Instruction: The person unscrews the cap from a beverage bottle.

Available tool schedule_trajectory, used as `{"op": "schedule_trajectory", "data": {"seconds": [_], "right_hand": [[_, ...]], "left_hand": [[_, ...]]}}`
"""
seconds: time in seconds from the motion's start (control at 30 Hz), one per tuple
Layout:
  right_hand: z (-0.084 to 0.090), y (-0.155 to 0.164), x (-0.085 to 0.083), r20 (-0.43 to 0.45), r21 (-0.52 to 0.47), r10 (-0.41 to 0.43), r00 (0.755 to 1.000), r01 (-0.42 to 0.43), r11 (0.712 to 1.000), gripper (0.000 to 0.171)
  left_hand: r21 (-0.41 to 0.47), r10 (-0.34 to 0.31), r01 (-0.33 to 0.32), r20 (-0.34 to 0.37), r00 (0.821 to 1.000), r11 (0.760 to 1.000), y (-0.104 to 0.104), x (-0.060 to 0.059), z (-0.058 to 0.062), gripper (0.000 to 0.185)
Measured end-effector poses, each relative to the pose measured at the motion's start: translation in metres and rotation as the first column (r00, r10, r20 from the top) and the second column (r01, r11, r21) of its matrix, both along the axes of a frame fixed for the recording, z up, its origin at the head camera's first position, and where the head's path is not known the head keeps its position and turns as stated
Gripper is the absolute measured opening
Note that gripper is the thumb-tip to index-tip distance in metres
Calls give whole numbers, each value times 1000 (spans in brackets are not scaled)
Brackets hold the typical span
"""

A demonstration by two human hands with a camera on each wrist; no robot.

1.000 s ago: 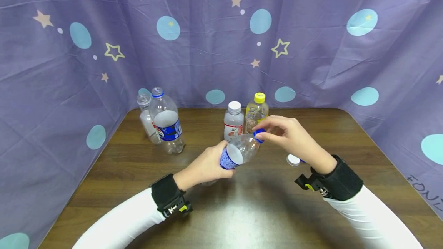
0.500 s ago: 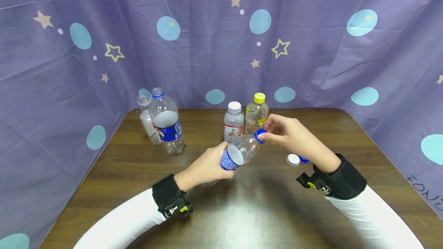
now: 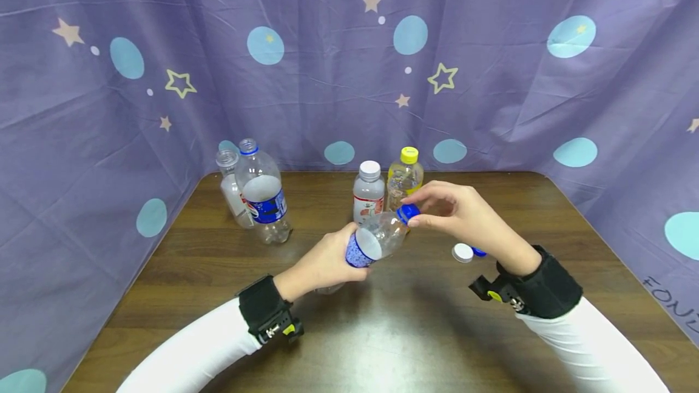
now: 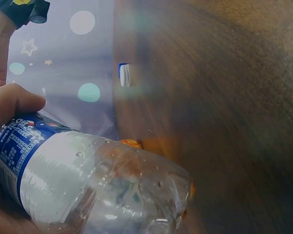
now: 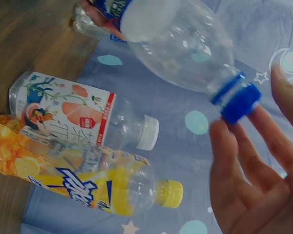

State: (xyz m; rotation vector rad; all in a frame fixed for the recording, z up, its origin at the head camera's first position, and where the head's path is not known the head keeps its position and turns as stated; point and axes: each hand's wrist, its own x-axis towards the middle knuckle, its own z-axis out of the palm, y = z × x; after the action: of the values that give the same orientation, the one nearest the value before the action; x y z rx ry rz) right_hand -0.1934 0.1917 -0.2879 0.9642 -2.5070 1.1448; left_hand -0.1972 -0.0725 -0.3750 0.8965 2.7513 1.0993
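Observation:
My left hand [image 3: 333, 256] grips a clear plastic bottle [image 3: 378, 237] round its blue label and holds it tilted above the wooden table [image 3: 382, 332], neck pointing right. In the left wrist view the thumb of my left hand [image 4: 10, 102] lies on the label of the bottle [image 4: 102, 185]. My right hand [image 3: 439, 211] pinches the blue cap [image 3: 408, 212] on the bottle's neck. The right wrist view shows the fingertips of my right hand [image 5: 254, 165] on either side of the blue cap [image 5: 239, 102] on the bottle [image 5: 180, 44].
A white-capped bottle [image 3: 369, 193] and a yellow-capped bottle [image 3: 405, 176] stand just behind the hands. Two uncapped bottles [image 3: 262, 196] [image 3: 232, 190] stand at the back left. A loose white cap [image 3: 462, 252] and a blue one [image 3: 479, 252] lie under my right wrist. Purple curtain surrounds the table.
My right hand has turned slightly on the blue cap, its fingers shifting round it. The bottle and my left hand have barely moved.

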Motion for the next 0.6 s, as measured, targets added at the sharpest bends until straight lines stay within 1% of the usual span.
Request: {"op": "schedule_trajectory", "data": {"seconds": [0.1,0.17,0.27,0.37,0.47,0.57,0.6], "right_hand": [[0,-2,1,2,-16,-46,999,46,999,23],[0,-3,0,7,-10,-69,998,69,998,22],[1,-3,-1,29,40,-101,994,100,994,29],[4,-2,-2,79,98,-130,988,122,988,35],[5,-1,-1,126,141,-155,980,137,980,30],[5,-1,-1,145,145,-152,978,131,981,25],[5,-1,-1,144,135,-139,980,119,984,24]], "left_hand": [[-12,3,-3,-20,1000,1000,1,0,0,61],[-22,10,-10,-34,999,1000,2,0,0,61],[-31,16,-17,-38,999,999,3,1,1,60],[-30,15,-16,-25,1000,999,3,2,1,59],[-28,8,-9,-18,1000,1000,3,3,0,58],[-24,8,-8,-16,1000,1000,3,3,0,57],[-22,8,-8,-14,1000,1000,3,3,-1,57]]}}
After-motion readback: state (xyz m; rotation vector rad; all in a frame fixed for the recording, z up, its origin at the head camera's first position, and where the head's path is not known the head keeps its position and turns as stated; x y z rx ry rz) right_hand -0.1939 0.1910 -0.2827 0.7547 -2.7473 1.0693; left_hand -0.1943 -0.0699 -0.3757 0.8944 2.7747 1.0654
